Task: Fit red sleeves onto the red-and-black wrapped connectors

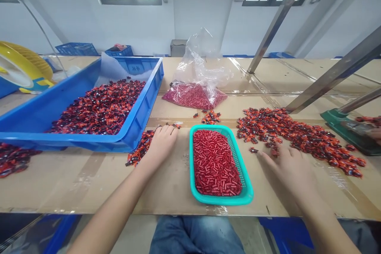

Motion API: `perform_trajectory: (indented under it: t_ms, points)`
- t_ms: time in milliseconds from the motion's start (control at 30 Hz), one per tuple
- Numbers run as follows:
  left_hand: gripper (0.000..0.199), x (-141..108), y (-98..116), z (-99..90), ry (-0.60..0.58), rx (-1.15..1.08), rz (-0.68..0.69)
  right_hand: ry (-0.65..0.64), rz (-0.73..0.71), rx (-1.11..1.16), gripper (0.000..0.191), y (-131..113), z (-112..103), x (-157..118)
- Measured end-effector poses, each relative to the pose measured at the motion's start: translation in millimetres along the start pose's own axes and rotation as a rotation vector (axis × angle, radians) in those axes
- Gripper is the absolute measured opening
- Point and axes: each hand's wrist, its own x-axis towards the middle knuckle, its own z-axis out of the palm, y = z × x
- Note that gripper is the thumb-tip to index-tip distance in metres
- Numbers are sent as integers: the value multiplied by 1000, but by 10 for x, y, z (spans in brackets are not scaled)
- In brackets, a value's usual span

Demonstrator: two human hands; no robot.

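My left hand (163, 139) lies over the right edge of a small pile of orange-and-black parts (143, 147); its fingers point away from me, and whatever is under them is hidden. My right hand (287, 164) touches the near edge of a long heap of similar parts (309, 135), fingers bent over a few dark red pieces. One loose part (253, 150) lies by its thumb. Between the hands a turquoise basket (246, 194) holds many short red tubes (216, 162).
A big blue crate (127, 137) of parts stands at left, beside a yellow fan (26, 67). Behind the basket rests a clear bag of red tubes (193, 95). Metal posts (333, 71) and a green-based tool (345, 131) are at right, with another person's hand (375, 134).
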Motion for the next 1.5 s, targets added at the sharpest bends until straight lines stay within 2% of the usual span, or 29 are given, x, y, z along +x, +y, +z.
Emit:
perform_trajectory:
  t_ms: [100,200,300,433,533,733,867,1000,1100,1167,1300,1400,1500]
  points:
    - [26,10,14,50,5,-75,-9,-37,-167,5,41,-338,51,-84]
    - [26,-64,53,46,54,-199,-35,-196,-391,53,28,-760,142,-163]
    - [22,-187,106,-13,121,-360,-85,-271,-483,30,19,-1039,247,-179]
    - [19,-356,234,-153,202,-616,-205,-294,-492,-2,22,-1130,334,-132]
    - [18,-463,363,-274,239,-827,-338,-307,-488,35,20,-1131,324,-109]
    - [20,-611,571,-455,230,-1208,-543,-295,-376,225,10,-1187,159,-116]
    - [15,-686,761,-489,257,-1326,-587,-290,-308,436,18,-1281,27,-153]
    - [25,-806,1026,-563,331,-1320,-494,-311,-271,643,20,-1419,-68,-248]
    - [33,-907,1187,-647,403,-1208,-298,-337,-241,892,16,-1555,-126,-319]
    - [37,-956,1249,-695,428,-1137,-172,-300,-250,1011,21,-1654,-166,-346]
    - [39,-1002,1293,-747,428,-1043,-27,-136,-351,975,32,-1810,-247,-359]
    - [40,-1009,1301,-768,441,-1011,11,-80,-433,917,37,-1845,-291,-374]
    - [40,-1014,1312,-805,445,-982,26,-35,-480,856,33,-1827,-309,-404]
